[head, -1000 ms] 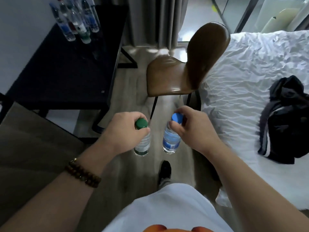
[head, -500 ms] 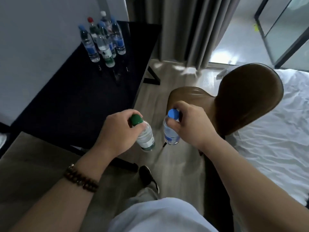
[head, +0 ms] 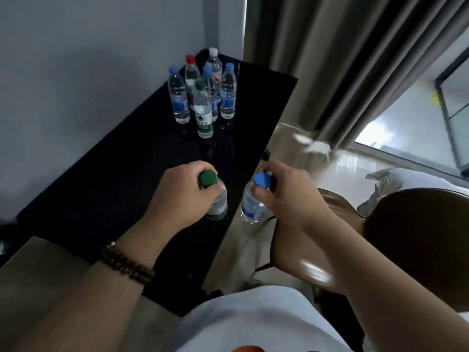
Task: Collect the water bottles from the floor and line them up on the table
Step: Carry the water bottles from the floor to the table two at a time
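Water bottles (head: pixel 203 113), six in number, stand upright in a tight cluster at the far end of the dark bench (head: pixel 121 179), close to the corner where the grey wall (head: pixel 76 59) meets the curtain (head: pixel 342 59). In this cluster three caps are blue, one is red, one is white, and the nearest one is green. Two more bottles are in the person's hands. The left hand (head: pixel 177 196) has its fingers curled round the neck of a green-capped bottle (head: pixel 218 201), just under the cap, and holds it upright over the near right part of the bench. Its base seems to be slightly above the dark surface, but the view does not show this clearly. The right hand (head: pixel 289 196) pinches the neck of a blue-capped bottle (head: pixel 252 207) in the same manner. This bottle hangs beside the right edge of the bench, over the pale floor (head: pixel 330 171), between the bench and a brown chair (head: pixel 406 237). The two held bottles are near each other but do not touch. A beaded bracelet (head: pixel 127 265) sits on the left wrist.
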The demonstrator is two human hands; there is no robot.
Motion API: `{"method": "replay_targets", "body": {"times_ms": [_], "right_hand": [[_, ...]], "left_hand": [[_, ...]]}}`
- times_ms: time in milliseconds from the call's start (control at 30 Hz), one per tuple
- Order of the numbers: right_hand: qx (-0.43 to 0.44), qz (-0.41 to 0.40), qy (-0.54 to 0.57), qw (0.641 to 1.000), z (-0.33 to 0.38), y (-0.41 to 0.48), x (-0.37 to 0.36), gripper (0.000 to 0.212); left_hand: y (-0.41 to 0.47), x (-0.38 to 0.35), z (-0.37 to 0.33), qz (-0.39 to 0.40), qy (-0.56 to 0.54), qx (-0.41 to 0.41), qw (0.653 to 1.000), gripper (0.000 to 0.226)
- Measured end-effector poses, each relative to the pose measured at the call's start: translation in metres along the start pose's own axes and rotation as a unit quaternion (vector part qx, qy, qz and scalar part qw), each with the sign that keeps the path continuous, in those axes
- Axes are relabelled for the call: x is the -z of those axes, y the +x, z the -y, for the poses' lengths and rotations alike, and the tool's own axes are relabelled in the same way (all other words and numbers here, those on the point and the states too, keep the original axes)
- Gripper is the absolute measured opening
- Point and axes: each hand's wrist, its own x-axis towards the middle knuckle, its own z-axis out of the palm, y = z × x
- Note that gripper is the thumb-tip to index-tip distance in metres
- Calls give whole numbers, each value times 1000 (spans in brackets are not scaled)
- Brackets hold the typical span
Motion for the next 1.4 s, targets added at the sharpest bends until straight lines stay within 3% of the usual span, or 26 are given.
{"method": "replay_targets", "body": {"times_ms": [333, 633, 900, 1400], "right_hand": [[119, 126, 37, 984, 25, 177, -63, 22], [256, 260, 26, 931, 23, 323, -128, 31], [303, 318, 20, 898, 10, 400, -133, 26], [320, 380, -27, 867, -6, 422, -128, 30]], "left_hand": [[79, 52, 72, -77, 36, 152, 985, 8], [170, 53, 114, -197, 61, 306, 930, 14], [252, 36, 115, -260, 48, 343, 902, 18], [313, -2, 118, -208, 73, 351, 910, 21]]}}
